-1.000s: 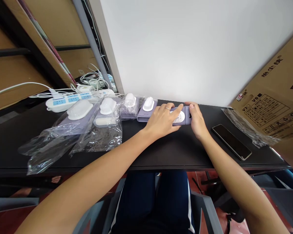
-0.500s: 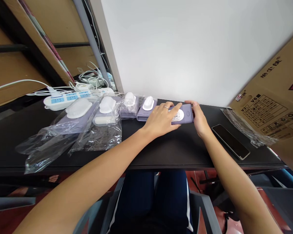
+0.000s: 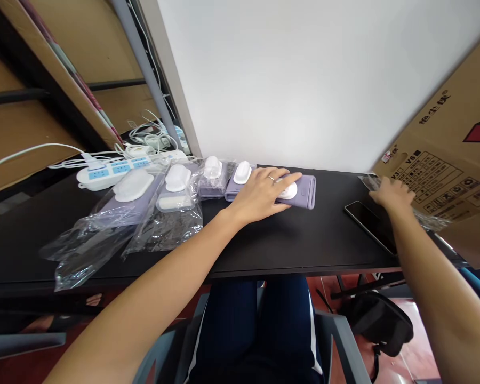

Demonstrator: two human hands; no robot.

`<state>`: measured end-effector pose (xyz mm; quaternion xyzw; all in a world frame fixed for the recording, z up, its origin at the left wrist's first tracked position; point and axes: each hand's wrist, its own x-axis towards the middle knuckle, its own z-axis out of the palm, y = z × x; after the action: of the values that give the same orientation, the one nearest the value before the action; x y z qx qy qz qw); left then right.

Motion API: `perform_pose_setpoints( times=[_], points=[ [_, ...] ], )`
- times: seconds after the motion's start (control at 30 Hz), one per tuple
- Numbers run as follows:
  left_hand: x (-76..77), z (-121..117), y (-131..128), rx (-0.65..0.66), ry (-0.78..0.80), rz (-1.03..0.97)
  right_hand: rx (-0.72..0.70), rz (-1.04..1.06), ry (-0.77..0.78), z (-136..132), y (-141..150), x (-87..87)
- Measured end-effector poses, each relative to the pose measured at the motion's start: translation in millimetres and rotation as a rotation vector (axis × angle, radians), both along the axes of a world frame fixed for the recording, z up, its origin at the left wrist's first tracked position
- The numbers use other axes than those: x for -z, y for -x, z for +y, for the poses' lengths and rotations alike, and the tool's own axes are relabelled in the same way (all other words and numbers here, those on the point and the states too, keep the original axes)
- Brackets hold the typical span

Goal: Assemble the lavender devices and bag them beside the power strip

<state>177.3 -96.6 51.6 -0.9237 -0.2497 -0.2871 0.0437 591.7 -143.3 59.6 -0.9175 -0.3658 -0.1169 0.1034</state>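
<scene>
My left hand (image 3: 260, 194) lies over a flat purple case (image 3: 305, 191) with a white round piece (image 3: 288, 191) on top. Its fingers reach across the case and the thumb is at the near side. Beside it, a second purple case with a white oval knob (image 3: 243, 172) lies partly behind the hand. My right hand (image 3: 392, 195), slightly blurred, is over a clear plastic bag (image 3: 428, 220) by the cardboard box; its fingers are spread apart, and I cannot tell whether they touch the bag. A dark phone (image 3: 370, 226) lies beneath and beside the right wrist.
Further left are purple items with white tops in clear bags (image 3: 130, 197). Behind them sits a white power strip (image 3: 120, 169) with tangled cables (image 3: 154, 140). A printed cardboard box (image 3: 452, 165) leans at the right. A white wall panel (image 3: 288, 80) stands behind the black table (image 3: 280, 245).
My right hand has let go of the end of the purple case and moved right to the clear bag by the box. My left hand stays on the case.
</scene>
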Motion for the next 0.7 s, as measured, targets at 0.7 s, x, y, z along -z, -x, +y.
perform_pose_setpoints(
  times=[0.7],
  points=[
    [12.2, -9.9, -17.3, 0.354, 0.051, 0.205, -1.057, 0.659, -0.725, 81.0, 176.2, 0.7]
  ],
)
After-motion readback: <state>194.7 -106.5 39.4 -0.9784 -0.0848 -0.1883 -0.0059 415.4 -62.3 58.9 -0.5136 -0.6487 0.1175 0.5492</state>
